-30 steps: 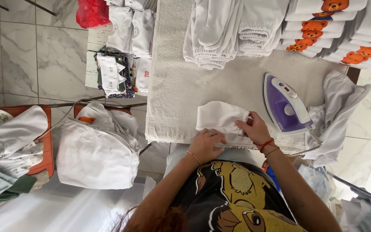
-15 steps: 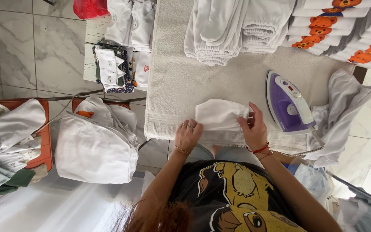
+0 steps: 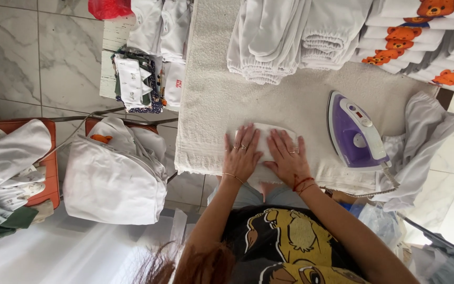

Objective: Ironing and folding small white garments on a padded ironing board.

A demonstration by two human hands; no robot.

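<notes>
A small folded white garment (image 3: 265,138) lies on the towel-covered ironing surface (image 3: 211,100) near its front edge. My left hand (image 3: 241,153) rests flat on the garment's left half, fingers spread. My right hand (image 3: 288,158) presses flat on its right half, a red string at the wrist. Both palms face down and hold nothing. A purple and white iron (image 3: 354,131) sits on the surface just right of my right hand, apart from it.
Stacks of folded white clothes (image 3: 290,37) and folded pieces with orange bear prints (image 3: 421,31) line the far edge. A white cloth (image 3: 424,137) hangs at the right. Left, on the floor side, are a white bundle (image 3: 112,179), an orange seat (image 3: 45,168) with laundry and a red bag (image 3: 109,8).
Both hands have moved from the garment's near edge onto its top and now lie flat and spread on it. The garment looks more compact. The iron has not moved.
</notes>
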